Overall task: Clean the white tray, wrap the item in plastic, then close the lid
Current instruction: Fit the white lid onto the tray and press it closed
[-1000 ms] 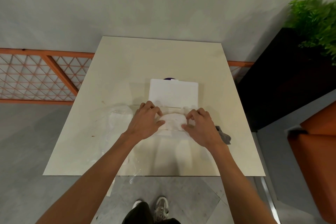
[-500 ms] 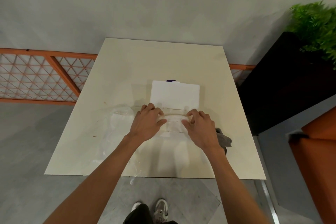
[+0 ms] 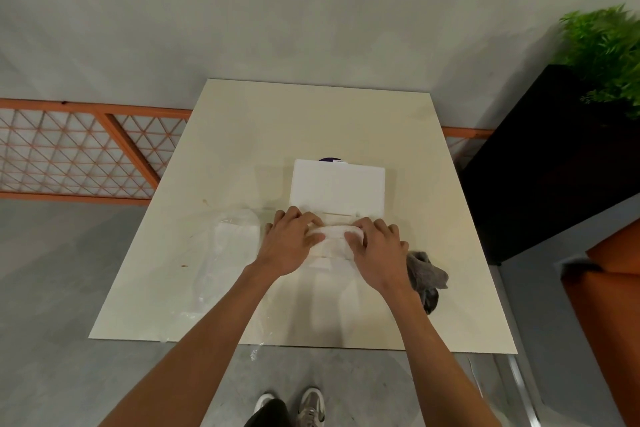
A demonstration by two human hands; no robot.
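left hand, right hand closer | gripping item | lid open

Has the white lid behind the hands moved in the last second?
No. The white lid sits at the same spot relative to the far edge and right side of the table; only the camera view has shifted a little.

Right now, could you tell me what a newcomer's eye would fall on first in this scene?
At the middle of the cream table, the left hand and right hand grip a small white item between them, fingers curled over it. Just beyond it sits a flat white panel, probably the open lid. A crumpled grey cloth lies by the right wrist, and a clear plastic sheet spreads left of the left hand.
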